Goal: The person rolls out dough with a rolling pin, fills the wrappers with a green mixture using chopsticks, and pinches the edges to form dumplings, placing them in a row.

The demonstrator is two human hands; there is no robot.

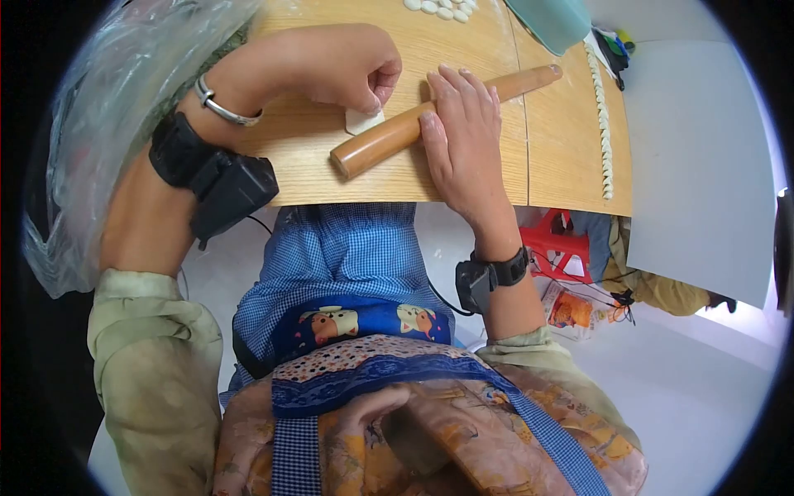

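Dough piece (362,123), 1 pale flat one, lies at the upper centre of the frame. Nearest, at the bottom, the blue checked apron (339,248) carries 2 printed animal faces. Left hand (376,78), fingers curled in, pinches the dough's upper edge. Right hand (463,124) lies spread over 1 wooden rolling pin (380,145), slanting beside the dough; both rest on the table (306,169). Right of centre, below table level, a printed packet (571,312) has lettering too small to read, near a red stool (556,248). Farther off, whitish discs (444,12) sit at top centre, and a row of small whitish pieces (603,124) runs down the upper right.
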